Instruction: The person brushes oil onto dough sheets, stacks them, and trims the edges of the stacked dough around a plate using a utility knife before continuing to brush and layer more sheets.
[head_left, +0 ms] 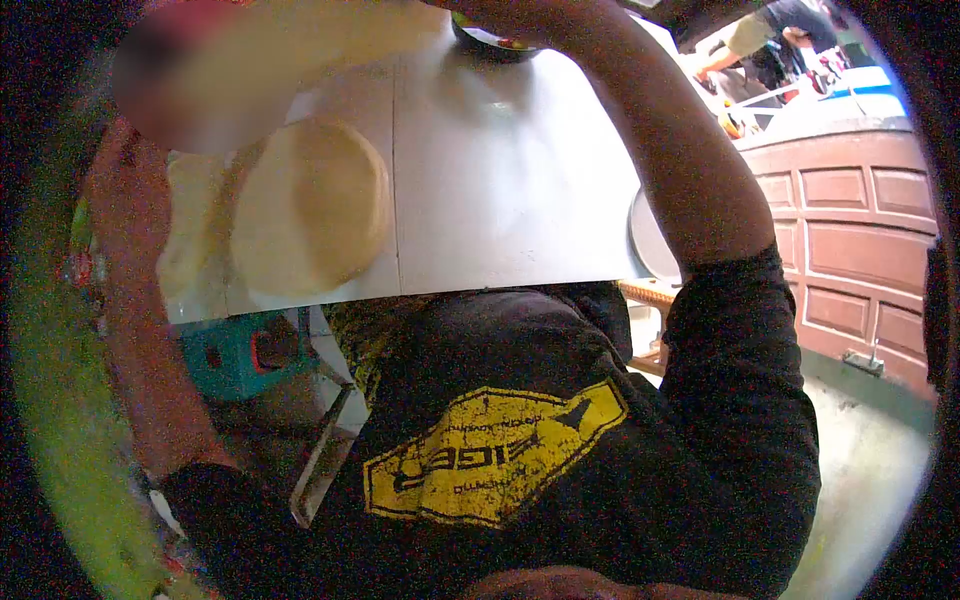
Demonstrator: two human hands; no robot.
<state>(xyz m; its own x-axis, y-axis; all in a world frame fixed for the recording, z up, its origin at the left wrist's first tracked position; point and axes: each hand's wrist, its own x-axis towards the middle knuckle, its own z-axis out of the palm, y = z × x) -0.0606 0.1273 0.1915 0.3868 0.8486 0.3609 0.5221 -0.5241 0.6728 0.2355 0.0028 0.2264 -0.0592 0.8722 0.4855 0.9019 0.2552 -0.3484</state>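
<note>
Two pale, flat, round dough-like sheets lie side by side on the white table; the larger sheet (pixel 340 210) partly overlaps the smaller sheet (pixel 195 225). My left forearm reaches up the left side, and its hand is lost in a blurred patch near a pale, smeared shape (pixel 350 35). My right hand (pixel 515 15) is at the top edge, over a dark round bowl (pixel 495 42) with something colourful in it. Its fingers are cut off by the frame, so what either hand holds is hidden.
The white table (pixel 480 200) has a round pale object (pixel 655 235) at its right edge. Beneath it stand a teal stool (pixel 225 365) and a wooden frame piece (pixel 325 460). A brown panelled door (pixel 860 240) is at right, with people (pixel 780 45) beyond it.
</note>
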